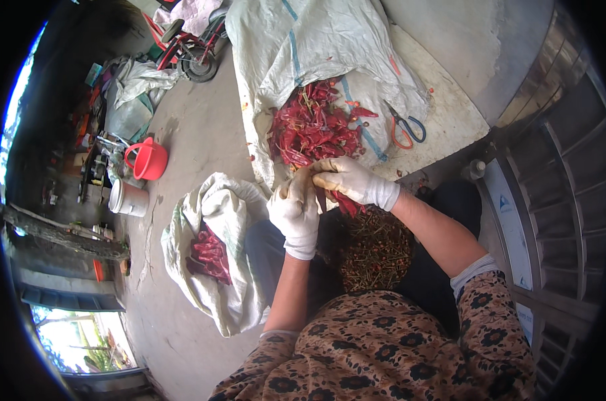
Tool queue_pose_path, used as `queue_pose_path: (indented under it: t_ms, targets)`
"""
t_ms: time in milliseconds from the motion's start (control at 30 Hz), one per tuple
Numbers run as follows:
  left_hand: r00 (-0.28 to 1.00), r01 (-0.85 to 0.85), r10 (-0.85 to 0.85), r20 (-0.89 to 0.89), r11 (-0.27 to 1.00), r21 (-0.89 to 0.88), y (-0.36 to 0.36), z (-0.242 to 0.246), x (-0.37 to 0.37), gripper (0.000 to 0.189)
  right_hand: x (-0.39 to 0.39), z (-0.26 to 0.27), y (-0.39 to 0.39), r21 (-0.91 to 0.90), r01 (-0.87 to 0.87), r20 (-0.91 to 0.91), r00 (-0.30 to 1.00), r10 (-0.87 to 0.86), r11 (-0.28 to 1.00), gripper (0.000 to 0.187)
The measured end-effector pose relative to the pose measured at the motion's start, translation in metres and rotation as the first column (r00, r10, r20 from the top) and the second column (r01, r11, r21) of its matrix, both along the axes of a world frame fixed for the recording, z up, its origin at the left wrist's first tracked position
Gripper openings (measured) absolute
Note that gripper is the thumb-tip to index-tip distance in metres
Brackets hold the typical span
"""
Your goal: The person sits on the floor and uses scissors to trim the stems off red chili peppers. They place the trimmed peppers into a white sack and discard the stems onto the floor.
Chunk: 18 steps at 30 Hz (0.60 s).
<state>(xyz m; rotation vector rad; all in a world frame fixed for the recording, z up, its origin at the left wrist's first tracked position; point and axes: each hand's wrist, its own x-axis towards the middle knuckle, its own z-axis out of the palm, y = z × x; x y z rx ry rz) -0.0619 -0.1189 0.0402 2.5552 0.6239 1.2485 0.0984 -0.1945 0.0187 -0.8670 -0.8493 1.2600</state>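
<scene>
My white-gloved left hand (pixel 295 213) and white-gloved right hand (pixel 350 180) meet at the fingertips, over my lap. Between them hangs a dark red dried chili pepper (pixel 321 199), pinched in the left fingers; its upper end is hidden. Under my right palm, more dried red chilies (pixel 350 204) stick out of that hand's grip. Just beyond the hands, a heap of dried red chilies (pixel 315 125) spills from the mouth of a large white woven sack (pixel 328 45). Below the hands, between my legs, lies a mass of cut stems and orange-red bits (pixel 375 250).
Scissors (pixel 406 128) with orange and dark blue handles lie right of the heap, on a pale board (pixel 446 110). At my left, an open white woven sack (pixel 175 250) contains red chilies (pixel 212 253). Farther left stand a red pail (pixel 150 159) and a white bucket (pixel 132 198).
</scene>
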Motion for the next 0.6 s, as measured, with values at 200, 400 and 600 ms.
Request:
queue_pose_path:
  t_ms: [200, 400, 600]
  targets:
    - [0.902, 0.320, 0.057, 0.428, 0.578, -0.751, 0.001, -0.005, 0.007, 0.017, -0.002, 0.002, 0.002, 0.082, 0.090, 0.537, 0.835, -0.120, 0.993, 0.029]
    - [0.807, 0.589, 0.374, 0.456, -0.460, -0.664, 0.027, -0.023, 0.006, 0.035, 0.001, -0.002, 0.002, 0.299, 0.191, 0.834, 0.424, -0.353, 0.935, 0.025]
    - [0.713, 0.542, 0.604, 0.355, -0.155, -0.826, 0.074, -0.066, 0.013, 0.017, -0.021, 0.017, -0.014, 0.322, -0.036, 0.752, 0.617, -0.233, 0.946, 0.006]
